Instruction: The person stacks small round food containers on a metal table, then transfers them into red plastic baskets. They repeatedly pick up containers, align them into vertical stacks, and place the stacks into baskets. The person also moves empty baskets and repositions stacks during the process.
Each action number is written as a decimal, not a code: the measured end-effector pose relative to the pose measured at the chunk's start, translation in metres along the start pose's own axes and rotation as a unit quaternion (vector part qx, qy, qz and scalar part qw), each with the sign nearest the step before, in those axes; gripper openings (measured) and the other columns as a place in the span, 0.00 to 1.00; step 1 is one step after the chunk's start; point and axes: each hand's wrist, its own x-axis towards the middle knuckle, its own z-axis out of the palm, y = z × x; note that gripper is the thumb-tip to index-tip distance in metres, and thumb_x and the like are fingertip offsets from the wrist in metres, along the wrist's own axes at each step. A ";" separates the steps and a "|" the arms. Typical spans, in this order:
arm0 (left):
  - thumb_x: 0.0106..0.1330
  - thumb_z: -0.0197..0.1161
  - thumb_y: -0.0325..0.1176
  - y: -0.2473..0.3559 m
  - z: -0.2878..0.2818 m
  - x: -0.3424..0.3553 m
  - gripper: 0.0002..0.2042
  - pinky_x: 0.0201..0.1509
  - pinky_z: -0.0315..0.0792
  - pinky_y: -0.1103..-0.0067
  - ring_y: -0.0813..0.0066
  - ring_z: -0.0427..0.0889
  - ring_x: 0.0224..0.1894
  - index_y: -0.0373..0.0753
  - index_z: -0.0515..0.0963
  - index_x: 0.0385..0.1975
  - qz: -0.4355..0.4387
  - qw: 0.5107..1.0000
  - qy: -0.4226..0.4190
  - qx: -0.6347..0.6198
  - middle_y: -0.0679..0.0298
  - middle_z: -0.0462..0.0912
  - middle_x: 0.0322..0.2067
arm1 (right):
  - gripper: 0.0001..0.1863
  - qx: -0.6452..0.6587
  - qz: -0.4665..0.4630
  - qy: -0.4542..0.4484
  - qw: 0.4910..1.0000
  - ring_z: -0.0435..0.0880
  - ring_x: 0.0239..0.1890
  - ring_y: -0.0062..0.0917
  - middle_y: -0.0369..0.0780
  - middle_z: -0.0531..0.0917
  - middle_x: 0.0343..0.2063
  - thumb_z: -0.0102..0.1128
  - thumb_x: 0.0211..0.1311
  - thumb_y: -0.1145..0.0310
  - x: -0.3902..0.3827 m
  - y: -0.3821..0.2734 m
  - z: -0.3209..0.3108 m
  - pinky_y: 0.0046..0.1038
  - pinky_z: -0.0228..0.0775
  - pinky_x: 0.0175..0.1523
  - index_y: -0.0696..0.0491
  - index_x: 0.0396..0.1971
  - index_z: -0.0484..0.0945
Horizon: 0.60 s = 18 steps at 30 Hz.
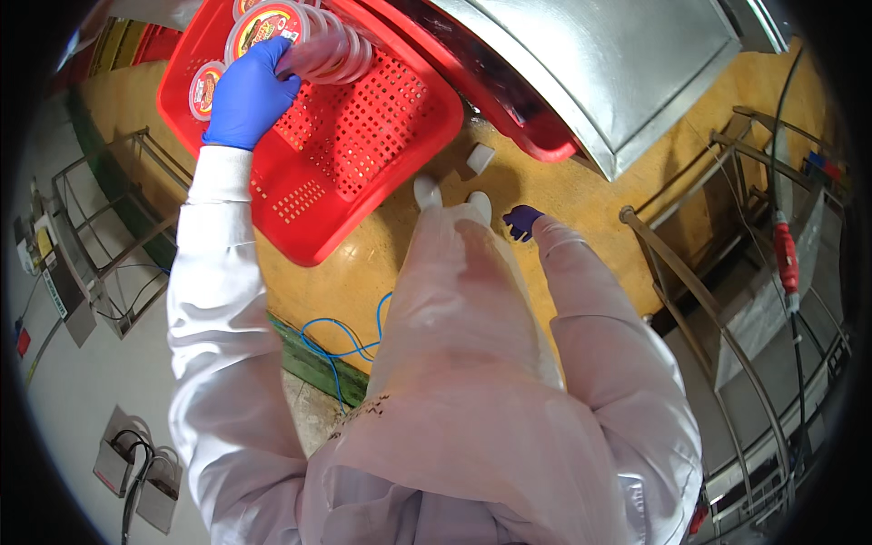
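My left hand (247, 98), in a blue glove, reaches into the red perforated crate (300, 227) at the upper left. Its fingers and thumb close on the near side of a row of round plastic tubs (338, 56) with red and yellow labels; part of the row is blurred. Another round tub (205, 89) lies left of that hand, against the crate's side. My right hand (521, 222), gloved in dark blue-purple, hangs low beside my apron (454, 300), away from the crate. Its fingers are loosely apart with nothing visible in them.
A steel table (618, 64) stands at the upper right, with a second red crate (545, 143) beside it. A small white block (480, 158) lies on the yellow floor near my boots. Metal frames (718, 309) stand right; a blue cable (341, 350) loops on the floor.
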 end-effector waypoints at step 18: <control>0.60 0.63 0.32 -0.008 0.021 0.045 0.15 0.45 0.73 0.78 0.74 0.81 0.39 0.31 0.77 0.44 -0.125 0.982 0.113 -0.085 0.60 0.83 0.36 | 0.31 -0.273 -0.053 0.270 0.922 0.70 0.60 0.39 0.45 0.68 0.60 0.45 0.65 0.45 0.311 -0.065 -0.004 0.48 0.61 0.62 0.46 0.63 0.61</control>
